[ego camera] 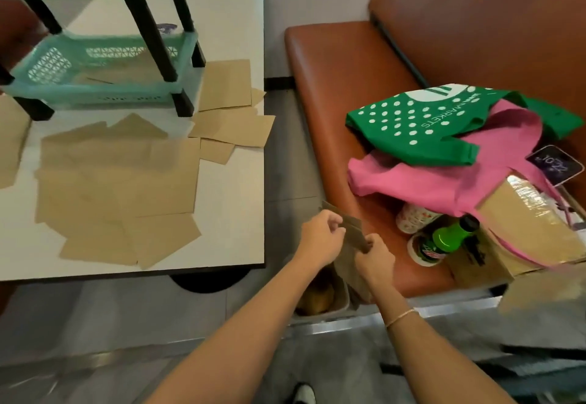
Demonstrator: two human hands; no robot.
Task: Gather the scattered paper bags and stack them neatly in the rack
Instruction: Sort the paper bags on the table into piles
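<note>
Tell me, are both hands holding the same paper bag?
Yes, the left hand and right hand both grip one brown paper bag between them.

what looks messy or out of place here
The paper bags lie strewn and overlapping at odd angles on the white table, some poking past its right edge, not in the green rack. Both hands hold a few bags off the table.

Paper bags (120, 188): matt brown paper, lying flat and smooth.
Rack (95, 64): perforated teal plastic, black posts.
Table (234, 229): showing a smooth white top.
Bench seat (333, 86): gleaming orange-brown leatherlike covering.
Bottle (450, 238): glossy green plastic.
</note>
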